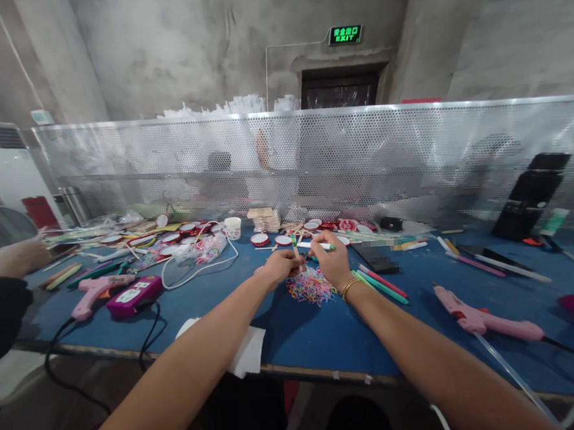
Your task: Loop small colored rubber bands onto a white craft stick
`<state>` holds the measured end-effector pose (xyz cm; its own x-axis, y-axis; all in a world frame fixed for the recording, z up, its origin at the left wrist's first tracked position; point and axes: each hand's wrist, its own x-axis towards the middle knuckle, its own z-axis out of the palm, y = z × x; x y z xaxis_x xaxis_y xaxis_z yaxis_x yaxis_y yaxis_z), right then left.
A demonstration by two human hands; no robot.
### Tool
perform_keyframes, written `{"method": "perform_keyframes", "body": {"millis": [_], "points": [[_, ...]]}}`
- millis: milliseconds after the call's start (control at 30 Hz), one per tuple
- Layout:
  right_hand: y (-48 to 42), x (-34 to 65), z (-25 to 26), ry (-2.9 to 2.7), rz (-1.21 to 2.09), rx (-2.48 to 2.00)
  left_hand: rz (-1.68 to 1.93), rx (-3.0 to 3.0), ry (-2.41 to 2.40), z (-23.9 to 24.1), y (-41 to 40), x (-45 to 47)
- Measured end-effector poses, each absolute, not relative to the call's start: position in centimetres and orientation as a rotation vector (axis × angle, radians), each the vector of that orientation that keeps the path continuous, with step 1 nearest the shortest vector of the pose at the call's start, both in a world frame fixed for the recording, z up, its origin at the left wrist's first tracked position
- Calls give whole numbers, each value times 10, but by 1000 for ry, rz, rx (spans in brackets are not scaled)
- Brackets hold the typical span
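My left hand [284, 267] is closed on a slim wooden craft stick [294, 242] that stands upright, its top part coloured green. My right hand [332, 257] grips a white-bodied marker [312, 245] with green at its end, held sideways close to the stick. Whether marker and stick touch I cannot tell. Under both hands lies a pile of small multicoloured rubber bands [313, 286] on the blue tabletop [299, 341]. Beside my right wrist lie several coloured markers [381, 286] and a dark flat phone-like object [378, 258].
Pink glue guns lie left [97, 293] and right [488, 323], beside a purple box [134, 296] and cables. Red-rimmed round lids, a paper cup [233, 228] and stacked wooden pieces [264, 219] sit behind. A perforated metal screen [191, 156] closes the back. Another person's hand [20, 258] is far left.
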<state>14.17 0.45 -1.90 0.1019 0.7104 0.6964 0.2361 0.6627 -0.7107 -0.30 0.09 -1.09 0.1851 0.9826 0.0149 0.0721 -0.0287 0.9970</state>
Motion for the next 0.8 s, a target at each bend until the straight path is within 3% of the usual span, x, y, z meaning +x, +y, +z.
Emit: {"method": "perform_keyframes", "body": {"millis": [800], "points": [[6,142,-20,-1452,410,-844,1023,1370,1087,-14,5,-4]]}}
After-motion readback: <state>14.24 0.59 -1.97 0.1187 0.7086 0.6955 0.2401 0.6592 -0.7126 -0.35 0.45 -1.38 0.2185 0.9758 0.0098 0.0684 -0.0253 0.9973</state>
